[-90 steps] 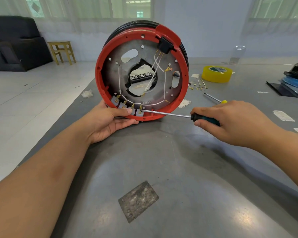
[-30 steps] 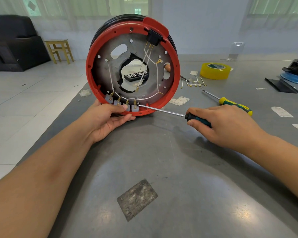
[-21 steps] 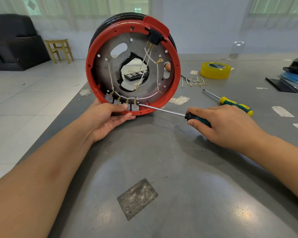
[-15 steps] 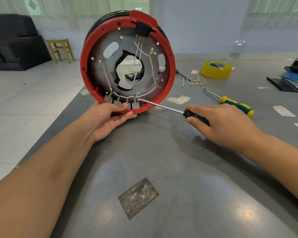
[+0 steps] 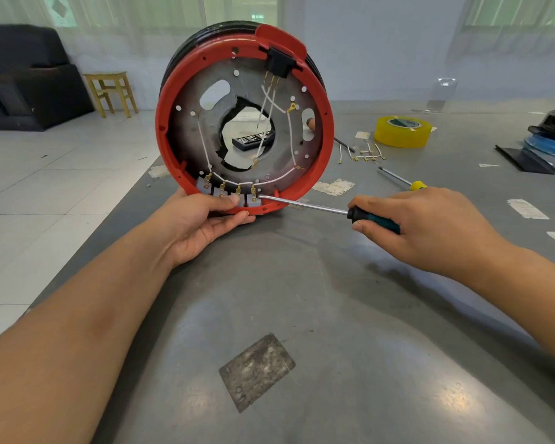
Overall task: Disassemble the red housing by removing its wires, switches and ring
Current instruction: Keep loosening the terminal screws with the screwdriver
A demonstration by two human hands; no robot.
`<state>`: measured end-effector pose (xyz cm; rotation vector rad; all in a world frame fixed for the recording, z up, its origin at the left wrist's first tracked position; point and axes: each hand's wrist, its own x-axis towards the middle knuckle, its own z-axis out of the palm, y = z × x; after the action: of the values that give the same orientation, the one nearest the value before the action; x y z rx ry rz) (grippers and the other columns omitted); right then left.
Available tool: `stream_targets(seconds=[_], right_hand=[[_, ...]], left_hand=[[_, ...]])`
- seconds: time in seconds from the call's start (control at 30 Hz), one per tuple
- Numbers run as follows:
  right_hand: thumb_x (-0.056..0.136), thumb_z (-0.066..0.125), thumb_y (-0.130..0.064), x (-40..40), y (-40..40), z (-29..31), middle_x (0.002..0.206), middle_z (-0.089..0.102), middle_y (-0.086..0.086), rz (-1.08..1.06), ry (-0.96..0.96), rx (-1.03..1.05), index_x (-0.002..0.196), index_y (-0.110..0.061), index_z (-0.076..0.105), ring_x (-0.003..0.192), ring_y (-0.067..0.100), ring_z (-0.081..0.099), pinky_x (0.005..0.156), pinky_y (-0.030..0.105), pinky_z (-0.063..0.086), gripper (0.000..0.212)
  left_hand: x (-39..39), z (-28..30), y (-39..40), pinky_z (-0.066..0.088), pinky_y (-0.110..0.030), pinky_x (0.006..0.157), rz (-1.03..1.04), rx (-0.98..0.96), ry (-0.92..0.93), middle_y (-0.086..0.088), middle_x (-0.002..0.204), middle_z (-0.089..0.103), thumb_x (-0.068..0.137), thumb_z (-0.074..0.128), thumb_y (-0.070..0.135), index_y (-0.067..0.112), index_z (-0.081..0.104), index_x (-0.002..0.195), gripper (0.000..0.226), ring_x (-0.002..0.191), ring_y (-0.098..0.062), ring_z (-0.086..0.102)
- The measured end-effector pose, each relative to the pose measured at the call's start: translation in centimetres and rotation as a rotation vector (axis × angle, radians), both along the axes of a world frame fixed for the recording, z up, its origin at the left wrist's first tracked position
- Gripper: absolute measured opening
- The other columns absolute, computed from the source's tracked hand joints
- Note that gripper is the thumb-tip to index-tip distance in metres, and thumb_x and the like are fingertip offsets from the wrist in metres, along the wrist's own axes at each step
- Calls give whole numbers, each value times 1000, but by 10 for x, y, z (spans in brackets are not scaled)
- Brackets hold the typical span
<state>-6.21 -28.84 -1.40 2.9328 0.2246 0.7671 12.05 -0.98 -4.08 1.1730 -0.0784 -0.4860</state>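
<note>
Housing (image 5: 324,136) has swung right since half a second ago, its black switch now upper right.
It stands on edge on the worktop (image 5: 302,299); the left hand (image 5: 202,224) grips its lower rim, thumb on the grey switches (image 5: 228,195), while right-hand (image 5: 430,225) fingers curl round the screwdriver (image 5: 375,221), tip at the rightmost switch.

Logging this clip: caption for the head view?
Left hand steadies upright red housing; right hand works screwdriver at its switches.

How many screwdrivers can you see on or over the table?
2. One screwdriver is gripped by the right hand, tip at the grey switches in the housing. A yellow-handled one lies on the table behind that hand. Others may be hidden.
</note>
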Motion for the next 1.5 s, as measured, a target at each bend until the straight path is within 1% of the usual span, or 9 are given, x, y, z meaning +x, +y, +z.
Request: stream_targets(seconds=[0.23, 0.4, 0.47, 0.67, 1.0, 1.17, 1.27, 1.33, 1.5], right_hand=[[97, 45, -51, 0, 4, -2, 70, 66, -5, -14, -49, -79, 119, -31, 69, 55, 25, 58, 44, 23, 38, 38], [97, 39, -54, -1, 5, -1, 71, 66, -5, -32, -39, -106, 121, -34, 67, 58, 25, 59, 46, 19, 25, 41], [98, 37, -55, -1, 6, -2, 73, 66, -6, -29, -34, -110, 122, -36, 65, 60, 24, 59, 46, 19, 25, 42], [98, 29, -58, -1, 8, -2, 80, 69, -7, -38, -13, -118, 129, -38, 61, 65, 24, 62, 46, 24, 41, 49], [98, 24, -59, -1, 8, -3, 84, 68, -7, -68, 10, -134, 134, -41, 57, 69, 24, 63, 49, 26, 44, 52], [95, 16, -62, -1, 11, -5, 80, 69, -7, -41, -19, -85, 131, -38, 61, 64, 23, 60, 47, 20, 25, 62], [95, 14, -62, 0, 13, -6, 79, 68, -8, -37, -26, -86, 128, -40, 59, 61, 21, 57, 47, 20, 21, 60], [95, 16, -61, -1, 13, -7, 78, 67, -8, -42, -34, -91, 126, -39, 60, 59, 20, 52, 47, 19, 20, 58], [99, 34, -57, -2, 18, -11, 74, 67, -6, -51, -59, -80, 120, -36, 62, 58, 26, 60, 45, 20, 26, 41]], left_hand=[[-1, 1, 0, 65, -31, 69, -7, 7, -8, -25, 109, 77, 93, 64, -11, 3, 55, 141, 50, 95, -48, 77], [-5, 3, -1, 65, -31, 68, 10, 12, -22, -25, 108, 78, 95, 62, -11, 2, 54, 141, 49, 93, -46, 77], [-6, 3, -1, 65, -31, 68, 8, 16, -23, -25, 108, 78, 95, 62, -11, 2, 54, 141, 49, 93, -46, 77], [-8, 4, -2, 64, -30, 68, 10, 10, -24, -24, 109, 78, 95, 62, -12, 1, 54, 141, 48, 93, -44, 78], [-9, 4, -2, 64, -30, 68, 20, 14, -26, -24, 110, 78, 95, 62, -12, 1, 53, 142, 50, 94, -44, 78], [-8, 5, -1, 64, -31, 67, 27, -1, -10, -25, 110, 77, 95, 62, -12, 1, 53, 143, 51, 94, -45, 78], [-8, 5, -2, 65, -31, 67, 34, -3, -13, -25, 110, 77, 94, 63, -12, 1, 53, 143, 51, 93, -45, 78], [-9, 4, -2, 65, -31, 68, 40, -6, -16, -24, 109, 78, 94, 64, -13, 0, 54, 142, 51, 93, -45, 78], [-9, 5, -2, 65, -30, 67, 60, -17, -10, -24, 112, 77, 94, 63, -13, 0, 53, 144, 52, 94, -45, 77]])
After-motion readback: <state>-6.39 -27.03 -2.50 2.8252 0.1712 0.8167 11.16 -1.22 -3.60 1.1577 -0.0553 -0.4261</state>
